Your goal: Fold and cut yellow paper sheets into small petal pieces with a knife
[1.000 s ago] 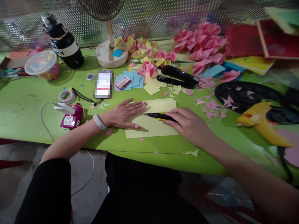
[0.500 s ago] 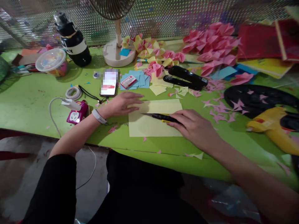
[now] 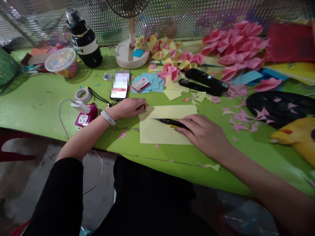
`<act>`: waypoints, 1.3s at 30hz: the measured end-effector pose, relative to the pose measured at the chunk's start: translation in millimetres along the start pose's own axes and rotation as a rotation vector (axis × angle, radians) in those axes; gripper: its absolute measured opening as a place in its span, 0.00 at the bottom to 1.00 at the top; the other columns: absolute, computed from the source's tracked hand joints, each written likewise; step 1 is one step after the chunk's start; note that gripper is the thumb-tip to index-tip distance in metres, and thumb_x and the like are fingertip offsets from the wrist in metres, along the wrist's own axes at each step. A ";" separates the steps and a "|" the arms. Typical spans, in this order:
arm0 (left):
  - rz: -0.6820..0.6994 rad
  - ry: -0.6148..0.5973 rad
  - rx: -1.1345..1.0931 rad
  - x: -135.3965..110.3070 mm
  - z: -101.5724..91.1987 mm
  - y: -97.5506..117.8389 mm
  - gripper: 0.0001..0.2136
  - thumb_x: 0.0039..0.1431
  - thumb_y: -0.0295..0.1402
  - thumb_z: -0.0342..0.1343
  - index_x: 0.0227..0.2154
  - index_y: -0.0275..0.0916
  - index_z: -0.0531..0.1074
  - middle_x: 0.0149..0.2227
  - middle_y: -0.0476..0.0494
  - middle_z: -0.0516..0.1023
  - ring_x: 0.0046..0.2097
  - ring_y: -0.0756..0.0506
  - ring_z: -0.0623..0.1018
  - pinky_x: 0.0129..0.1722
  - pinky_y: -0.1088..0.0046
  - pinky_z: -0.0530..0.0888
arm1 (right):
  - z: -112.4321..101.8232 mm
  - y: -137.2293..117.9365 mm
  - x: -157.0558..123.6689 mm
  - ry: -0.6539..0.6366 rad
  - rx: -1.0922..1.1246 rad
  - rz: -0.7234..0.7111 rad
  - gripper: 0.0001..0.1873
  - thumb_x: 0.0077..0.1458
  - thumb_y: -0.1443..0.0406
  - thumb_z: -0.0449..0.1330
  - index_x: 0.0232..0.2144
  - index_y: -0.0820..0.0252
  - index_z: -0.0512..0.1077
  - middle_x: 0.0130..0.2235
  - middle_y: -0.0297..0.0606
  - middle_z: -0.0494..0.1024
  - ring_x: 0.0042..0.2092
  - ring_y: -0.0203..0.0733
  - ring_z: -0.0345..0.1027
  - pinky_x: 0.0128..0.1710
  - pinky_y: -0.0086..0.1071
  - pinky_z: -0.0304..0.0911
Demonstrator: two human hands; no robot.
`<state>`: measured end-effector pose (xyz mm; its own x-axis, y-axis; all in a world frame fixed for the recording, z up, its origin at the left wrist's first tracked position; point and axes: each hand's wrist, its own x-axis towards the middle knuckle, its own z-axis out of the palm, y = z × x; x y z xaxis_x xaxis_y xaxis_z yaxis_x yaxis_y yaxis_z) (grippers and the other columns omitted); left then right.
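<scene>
A sheet of pale yellow paper (image 3: 164, 135) lies on the green table, its upper part a folded flap. My right hand (image 3: 205, 131) is closed around a black and yellow utility knife (image 3: 174, 123). The knife lies along the fold, its blade tip between the flap and the lower layer. At the flap's left corner is my left hand (image 3: 131, 107), fingers curled together on the paper's edge. Exactly how the fingertips grip there is partly hidden.
Behind the paper sit a black stapler (image 3: 204, 82), a small red-white box (image 3: 141, 85) and a phone (image 3: 120, 86). A plug adapter (image 3: 86, 115) and tape roll (image 3: 82, 95) lie left. A yellow glue gun (image 3: 294, 136) and pink paper flowers (image 3: 238, 49) are right.
My left hand has drawn back left, its spread fingers now curled at the paper's corner. The knife has stayed at the fold in my right hand. The whole view has shifted slightly.
</scene>
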<state>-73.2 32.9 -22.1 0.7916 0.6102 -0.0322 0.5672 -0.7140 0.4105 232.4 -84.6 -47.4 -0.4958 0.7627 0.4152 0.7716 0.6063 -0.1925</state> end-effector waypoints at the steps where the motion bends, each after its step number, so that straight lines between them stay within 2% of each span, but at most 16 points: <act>1: -0.005 -0.004 0.000 0.1 -0.5 0.5 0.09 0.69 0.34 0.48 0.42 0.37 0.70 0.42 0.39 0.80 0.39 0.46 0.77 0.39 0.70 0.69 | 1.3 -1.2 2.3 -0.004 -0.010 -0.003 0.16 0.69 0.59 0.55 0.46 0.62 0.78 0.40 0.47 0.78 0.40 0.50 0.72 0.40 0.42 0.68; 12: -0.013 -0.039 -0.001 1.4 -1.4 2.1 0.09 0.69 0.35 0.46 0.43 0.38 0.69 0.42 0.38 0.79 0.39 0.45 0.76 0.38 0.69 0.68 | -4.5 -0.9 0.7 -0.029 -0.093 -0.089 0.15 0.68 0.61 0.56 0.44 0.66 0.78 0.40 0.48 0.79 0.39 0.50 0.72 0.37 0.41 0.67; 20: -0.008 -0.034 -0.017 2.8 -3.1 3.7 0.08 0.68 0.34 0.48 0.41 0.39 0.70 0.40 0.40 0.79 0.38 0.46 0.76 0.38 0.70 0.67 | 6.1 -5.4 10.8 -0.053 -0.032 -0.015 0.16 0.69 0.59 0.54 0.48 0.60 0.78 0.42 0.47 0.80 0.42 0.52 0.72 0.39 0.43 0.64; 31: -0.031 -0.046 -0.021 3.4 -4.7 6.3 0.07 0.67 0.33 0.49 0.41 0.38 0.70 0.40 0.41 0.79 0.38 0.46 0.76 0.39 0.70 0.68 | 7.2 -8.2 17.0 -0.019 -0.042 -0.071 0.15 0.69 0.59 0.54 0.44 0.60 0.78 0.40 0.46 0.80 0.41 0.50 0.73 0.38 0.42 0.65; 39: -0.041 -0.073 -0.038 2.9 -5.9 7.0 0.11 0.66 0.33 0.47 0.44 0.37 0.72 0.42 0.38 0.79 0.39 0.44 0.76 0.40 0.67 0.68 | 8.5 -8.2 22.0 -0.044 0.030 -0.052 0.16 0.69 0.59 0.53 0.48 0.56 0.78 0.41 0.44 0.81 0.41 0.50 0.73 0.40 0.44 0.65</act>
<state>-68.3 31.7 -14.0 0.7835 0.6106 -0.1155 0.5911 -0.6747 0.4420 211.8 -70.8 -44.3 -0.5525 0.7385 0.3864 0.7324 0.6515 -0.1980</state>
